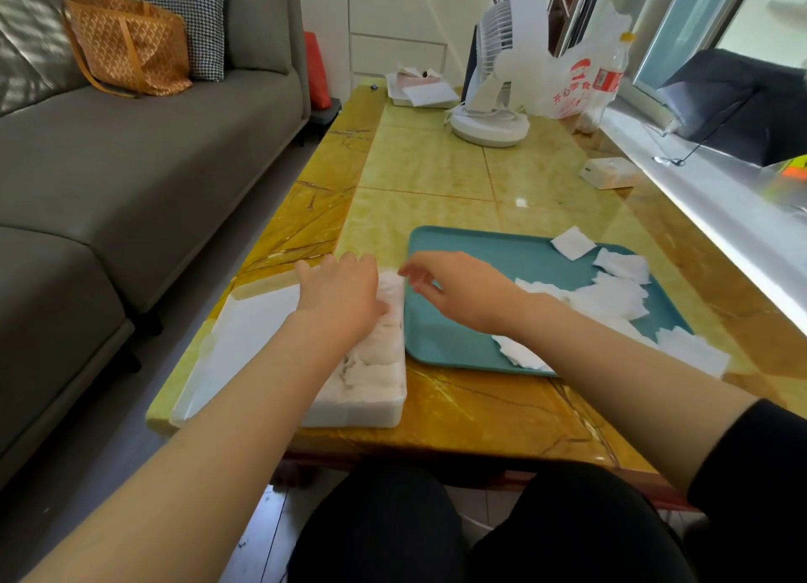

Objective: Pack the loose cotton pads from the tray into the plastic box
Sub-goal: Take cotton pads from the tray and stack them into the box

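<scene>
Left hand point(338, 292) lies flat, fingers straight, on packed pads point(384, 355) in box point(356, 410). Right hand point(454, 292) hovers over left edge of tray point(463, 250), fingers loosely spread, holding nothing. Table point(436, 167) carries tray just right of box; loose pads point(611, 298) scattered on tray's right half.

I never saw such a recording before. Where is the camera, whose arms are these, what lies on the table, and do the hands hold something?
There is no machine here. The single picture comes from a camera worn on a person's head, looking down at their own bare arms. On the yellow table stands a white plastic box, partly filled with cotton pads. To its right is a teal tray with more loose pads. The left hand rests on the pads in the box. The right hand hovers over the tray's left edge, fingers relaxed, holding nothing visible. A white fan stands farther back.
</scene>
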### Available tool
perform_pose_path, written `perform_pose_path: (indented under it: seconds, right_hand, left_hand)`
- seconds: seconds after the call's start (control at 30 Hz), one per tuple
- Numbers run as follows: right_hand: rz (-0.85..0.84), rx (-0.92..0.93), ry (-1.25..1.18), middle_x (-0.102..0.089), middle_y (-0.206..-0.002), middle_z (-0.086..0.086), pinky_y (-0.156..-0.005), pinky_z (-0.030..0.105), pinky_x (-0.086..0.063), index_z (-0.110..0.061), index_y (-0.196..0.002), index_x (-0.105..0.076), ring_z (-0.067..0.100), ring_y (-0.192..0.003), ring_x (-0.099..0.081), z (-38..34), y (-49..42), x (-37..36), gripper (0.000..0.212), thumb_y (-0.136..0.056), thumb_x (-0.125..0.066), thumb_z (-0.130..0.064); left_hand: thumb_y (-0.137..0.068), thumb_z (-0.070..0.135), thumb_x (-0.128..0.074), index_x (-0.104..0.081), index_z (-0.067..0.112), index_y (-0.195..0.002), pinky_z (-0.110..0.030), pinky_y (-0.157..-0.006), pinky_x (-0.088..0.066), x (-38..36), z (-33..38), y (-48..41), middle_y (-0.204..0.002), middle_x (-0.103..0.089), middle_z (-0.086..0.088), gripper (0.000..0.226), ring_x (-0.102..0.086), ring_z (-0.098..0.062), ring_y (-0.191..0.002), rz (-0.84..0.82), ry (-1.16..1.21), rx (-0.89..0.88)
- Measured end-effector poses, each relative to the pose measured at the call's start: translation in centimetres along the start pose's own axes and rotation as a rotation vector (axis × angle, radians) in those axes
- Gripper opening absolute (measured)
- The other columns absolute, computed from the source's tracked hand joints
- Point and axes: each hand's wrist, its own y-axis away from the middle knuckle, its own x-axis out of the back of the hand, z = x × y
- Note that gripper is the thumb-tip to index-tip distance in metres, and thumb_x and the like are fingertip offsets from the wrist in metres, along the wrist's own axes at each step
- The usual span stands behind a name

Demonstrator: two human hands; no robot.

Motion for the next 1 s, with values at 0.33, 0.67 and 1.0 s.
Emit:
perform_pose_path:
  seconds: [0.33,0.67,1.0]
  right_hand:
    - [0.004,-0.514,0.154,-0.043,-0.141,0.011,-0.103,0.034,-0.033,-0.014,-0.14,-0.035,0.027,-0.128,-0.04,10.3,8.5,-0.2,0.053,-0.094,-0.053,-0.034]
    - [0.13,-0.578,0.072,-0.059,-0.121,0.008,-0.09,0.034,-0.042,-0.015,-0.132,-0.046,0.025,-0.114,-0.052,11.4,7.7,-1.2,0.048,-0.095,-0.047,-0.045]
    - [0.37,-0.589,0.02,-0.057,-0.111,0.012,-0.08,0.034,-0.04,-0.008,-0.112,-0.061,0.028,-0.104,-0.052,11.9,6.8,-1.5,0.028,-0.1,-0.041,-0.023]
  left_hand:
    - [-0.099,0.019,-0.042,-0.048,0.017,-0.124,-0.036,-0.095,-0.032,-3.1,10.5,0.5,-0.127,-0.049,-0.005,0.026,-0.043,-0.025,-0.119,0.134,0.154,-0.327]
    - [-0.101,0.019,-0.035,-0.032,0.02,-0.138,-0.045,-0.093,-0.037,-5.6,13.0,-0.1,-0.133,-0.044,-0.008,0.037,-0.039,-0.03,-0.121,-0.051,0.216,-0.246]
    - [-0.103,0.034,-0.027,-0.042,0.03,-0.138,-0.047,-0.096,-0.035,-5.8,13.4,-0.7,-0.134,-0.043,-0.005,0.038,-0.036,-0.028,-0.123,-0.099,0.178,-0.256]
